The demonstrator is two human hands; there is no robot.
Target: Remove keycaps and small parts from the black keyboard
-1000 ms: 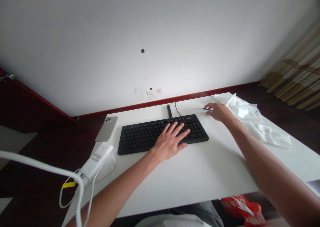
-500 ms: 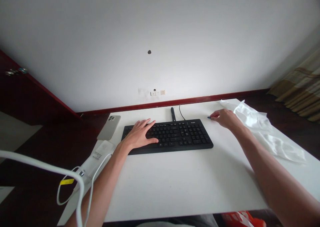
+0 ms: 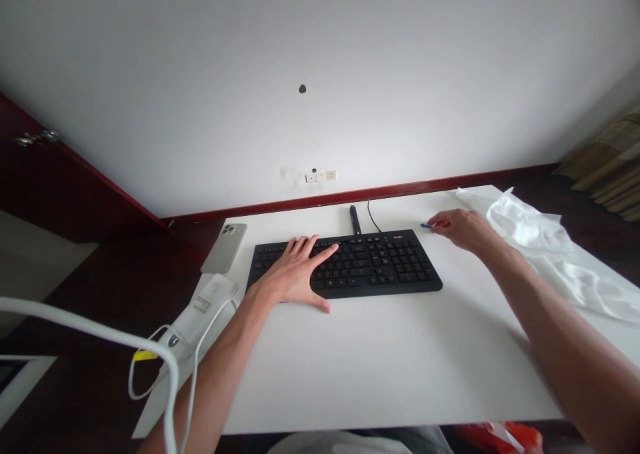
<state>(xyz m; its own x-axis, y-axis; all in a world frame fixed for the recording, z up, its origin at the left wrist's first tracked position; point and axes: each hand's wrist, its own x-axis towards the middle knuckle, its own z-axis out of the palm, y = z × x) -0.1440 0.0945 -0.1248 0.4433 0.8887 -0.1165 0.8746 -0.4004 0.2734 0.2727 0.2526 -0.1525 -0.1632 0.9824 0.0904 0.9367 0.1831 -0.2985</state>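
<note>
A black keyboard [image 3: 395, 267] lies on the white table [image 3: 360, 361]. My left hand [image 3: 290, 274] rests over its left part with fingers spread and the thumb reaching past the front edge. Beyond the keyboard's right back corner, my right hand [image 3: 463, 229] is closed in a pinch low over the tabletop. A small blue thing [image 3: 426, 226] sticks out from its fingertips; its kind is too small to tell. Behind the keyboard lies a black pen-shaped stick [image 3: 355, 219], beside the keyboard's thin cable [image 3: 373, 215].
A phone [image 3: 225, 247] lies face down at the table's left edge. In front of it is a white device [image 3: 205, 307] with a white cable [image 3: 190, 387]. A crumpled translucent plastic bag [image 3: 530, 231] covers the right back side. A red bag [image 3: 500, 437] shows below the front edge.
My left hand has spread wider, its thumb shifting from the keys to beyond the front edge. The right hand still pinches the small blue thing beside the keyboard. The view has shifted slightly.
</note>
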